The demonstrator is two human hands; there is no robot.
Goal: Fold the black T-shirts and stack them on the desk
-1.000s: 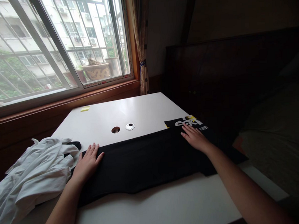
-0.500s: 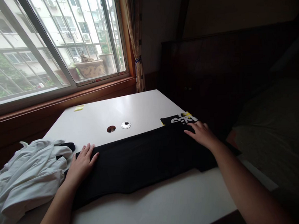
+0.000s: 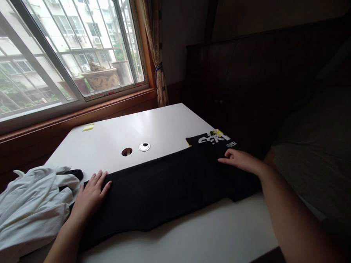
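A black garment lies folded into a long strip across the white table. White lettering with some yellow shows at its far right end. My left hand rests flat on the garment's left end, fingers spread. Over the right part, my right hand is at the cloth just below the lettering, its fingers partly curled and the index finger pointing left; no cloth is visibly pinched in it.
A crumpled white garment with black parts lies at the table's left. A round hole and a silver ring are behind the black garment. A yellow note sits near the window.
My right hand has moved slightly toward me and its fingers have curled more, uncovering small white letters. My left hand stays on the cloth; the view has shifted a little.
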